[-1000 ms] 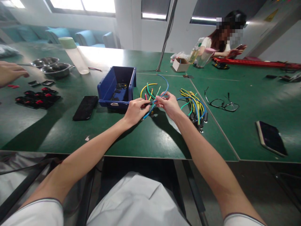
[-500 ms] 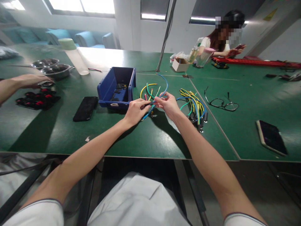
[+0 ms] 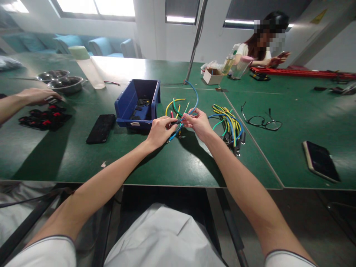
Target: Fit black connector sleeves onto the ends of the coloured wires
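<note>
Between my two hands a blue wire (image 3: 197,97) is held, its free length curving up and back over the table. My left hand (image 3: 162,130) is closed on a black sleeve (image 3: 175,122) at the wire's end. Just right of it, my right hand (image 3: 199,123) pinches the blue wire. Loose yellow, green and blue wires (image 3: 174,105) lie under and behind my fingers, partly hidden. To the right rests a bundle of yellow, green and blue wires (image 3: 230,122), with black sleeves and metal ring ends at its near side.
A blue bin (image 3: 137,122) with black pieces stands left of my hands, beside a black phone (image 3: 101,128). Glasses (image 3: 264,122) and another phone (image 3: 321,162) lie right. At far left a co-worker's hand (image 3: 37,97) is above black-and-red parts (image 3: 44,118). Another person sits across the table.
The blue wire's free end has swung up and slightly left. My hands have kept nearly the same place and grip. The co-worker's hand at left has shifted slightly.
</note>
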Available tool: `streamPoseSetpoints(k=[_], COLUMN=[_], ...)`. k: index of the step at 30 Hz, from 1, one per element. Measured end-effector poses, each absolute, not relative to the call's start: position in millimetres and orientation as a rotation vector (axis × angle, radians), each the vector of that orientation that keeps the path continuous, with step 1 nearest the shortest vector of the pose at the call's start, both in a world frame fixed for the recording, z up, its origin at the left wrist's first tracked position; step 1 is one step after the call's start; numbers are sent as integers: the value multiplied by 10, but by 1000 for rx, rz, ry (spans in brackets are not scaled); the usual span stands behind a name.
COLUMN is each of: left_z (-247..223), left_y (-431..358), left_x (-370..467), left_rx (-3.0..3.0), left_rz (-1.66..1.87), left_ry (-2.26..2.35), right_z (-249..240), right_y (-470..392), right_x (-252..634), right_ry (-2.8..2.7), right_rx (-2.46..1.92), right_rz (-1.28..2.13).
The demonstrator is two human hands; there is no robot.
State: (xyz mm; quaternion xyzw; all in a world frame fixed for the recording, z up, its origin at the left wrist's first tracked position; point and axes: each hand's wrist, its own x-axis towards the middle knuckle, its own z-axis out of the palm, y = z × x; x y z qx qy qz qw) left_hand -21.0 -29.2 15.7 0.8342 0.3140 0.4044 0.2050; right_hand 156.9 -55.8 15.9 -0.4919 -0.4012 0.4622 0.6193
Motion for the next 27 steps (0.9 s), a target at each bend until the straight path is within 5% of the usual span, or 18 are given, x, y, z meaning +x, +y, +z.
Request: streamPoseSetpoints(k=[17, 27], left_z=[146, 420], left_y=[-292, 12], left_x=[-213, -498], left_rx=[2412, 2388], left_rz=[1099, 1622], left_ry=[840, 1150], right_z=[195, 244], right_y=[-561, -556], right_x=[1532, 1696], right_ry=[-910, -916], right_rx=[-1139, -1258], right_rz=[1017, 856])
